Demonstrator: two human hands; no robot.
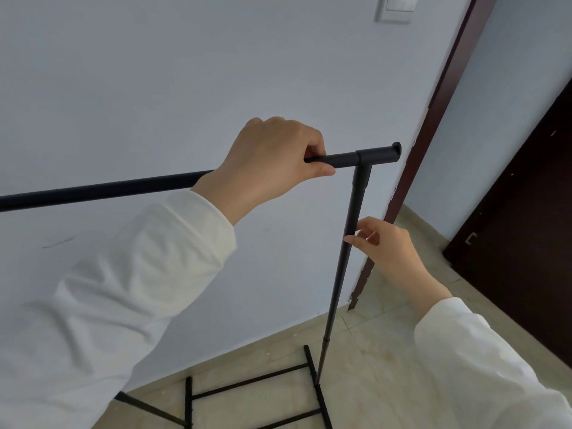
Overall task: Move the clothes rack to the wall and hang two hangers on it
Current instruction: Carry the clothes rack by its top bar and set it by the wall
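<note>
Left hand (269, 164) grips clothes rack (376, 157); right hand (391, 253) touches its upright.

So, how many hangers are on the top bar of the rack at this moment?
0. The top bar is bare where it shows; the left hand grips it near the right upright. Its left end runs out of frame, so some may be hidden.

Both arms are in loose, long white fabric sleeves (130, 292), kinda creased and baggy, with soft folds bunching up behind the fingers. The cuffs end right at the wrists. The bare left hand (266, 162) and right hand (393, 258) wear no rings, no watch, no gloves.
</note>
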